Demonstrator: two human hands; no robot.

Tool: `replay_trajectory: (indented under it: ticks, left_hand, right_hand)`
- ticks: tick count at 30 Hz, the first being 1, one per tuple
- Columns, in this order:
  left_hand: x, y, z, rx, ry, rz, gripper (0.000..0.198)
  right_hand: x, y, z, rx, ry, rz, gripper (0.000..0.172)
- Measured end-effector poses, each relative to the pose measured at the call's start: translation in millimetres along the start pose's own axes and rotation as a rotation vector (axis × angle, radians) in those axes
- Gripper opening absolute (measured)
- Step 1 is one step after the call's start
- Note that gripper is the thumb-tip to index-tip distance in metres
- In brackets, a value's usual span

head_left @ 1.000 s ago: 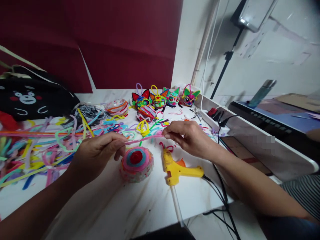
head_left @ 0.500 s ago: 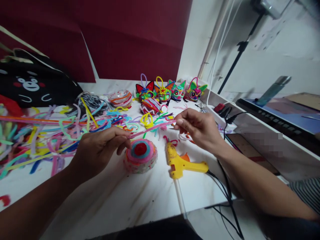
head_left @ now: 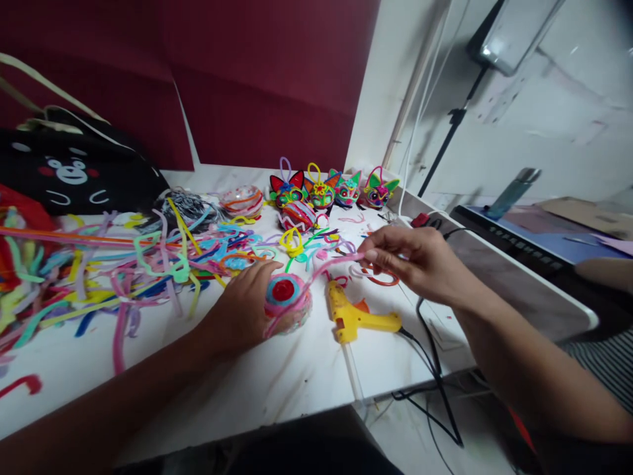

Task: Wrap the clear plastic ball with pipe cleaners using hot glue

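My left hand [head_left: 246, 303] is wrapped round the left side of a round ball [head_left: 285, 294], with a red centre and blue and pink rings on top. Between the thumb and fingers of my right hand [head_left: 395, 254] is one end of a pink pipe cleaner [head_left: 327, 264]. It curves down to the left, its other end hanging in front of the ball. Whether it touches the ball I cannot tell. Below my right hand a yellow glue gun [head_left: 353, 320] lies on the white table, a clear glue stick [head_left: 353, 373] poking out of its back.
Many coloured pipe cleaners [head_left: 163, 264] are heaped on the left. At the back stand several finished cat-head ornaments [head_left: 321, 191] and another wrapped ball [head_left: 241, 200]. A black cord [head_left: 430, 346] runs off the table's right edge. A black bag [head_left: 74, 178] sits at back left.
My left hand has let go of the pipe cleaner's end and taken hold of the ball. The pipe cleaner now droops from my right hand, which has shifted slightly right. The view has shifted a little.
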State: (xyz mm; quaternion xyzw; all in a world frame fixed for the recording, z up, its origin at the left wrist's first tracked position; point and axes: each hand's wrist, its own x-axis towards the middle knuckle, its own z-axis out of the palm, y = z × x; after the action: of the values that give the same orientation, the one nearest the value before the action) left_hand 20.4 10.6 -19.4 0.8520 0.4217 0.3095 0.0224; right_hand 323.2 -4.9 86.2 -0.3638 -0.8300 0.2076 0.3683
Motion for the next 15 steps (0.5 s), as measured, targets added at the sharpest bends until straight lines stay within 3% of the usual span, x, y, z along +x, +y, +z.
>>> replay_trajectory:
  ticks: [5, 10, 15]
  left_hand:
    - [1, 13, 2.4, -0.005, -0.093, -0.125, 0.066]
    - [3, 12, 1.6, -0.03, -0.14, -0.252, 0.073]
    - [14, -3, -9.7, -0.052, -0.086, -0.339, 0.081]
  right_hand:
    - [-28, -16, 15, -0.12, -0.213, -0.055, 0.019]
    - [-42, -11, 53, -0.109, -0.269, -0.073, 0.02]
    - [-32, -10, 87, -0.257, -0.295, -0.069, 0.022]
